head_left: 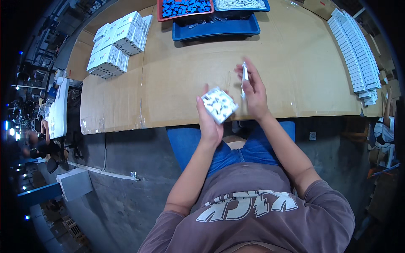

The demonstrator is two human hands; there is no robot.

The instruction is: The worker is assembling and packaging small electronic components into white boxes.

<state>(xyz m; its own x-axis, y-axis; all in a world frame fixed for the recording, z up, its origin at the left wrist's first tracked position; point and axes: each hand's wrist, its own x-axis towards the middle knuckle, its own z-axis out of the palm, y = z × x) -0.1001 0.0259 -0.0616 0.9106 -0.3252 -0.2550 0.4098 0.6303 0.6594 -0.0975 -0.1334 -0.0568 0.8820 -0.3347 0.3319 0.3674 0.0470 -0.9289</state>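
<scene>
Single head view, looking steeply down (fisheye), close over cardboard-covered table (177, 76).

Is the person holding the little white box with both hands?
No, only the left hand holds the small white box; the right hand holds a thin white piece beside it.

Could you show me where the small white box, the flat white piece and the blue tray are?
small white box (219, 104), head view, printed top face.
flat white piece (244, 76), head view, upper edge.
blue tray (219, 29), head view, front wall.
</scene>
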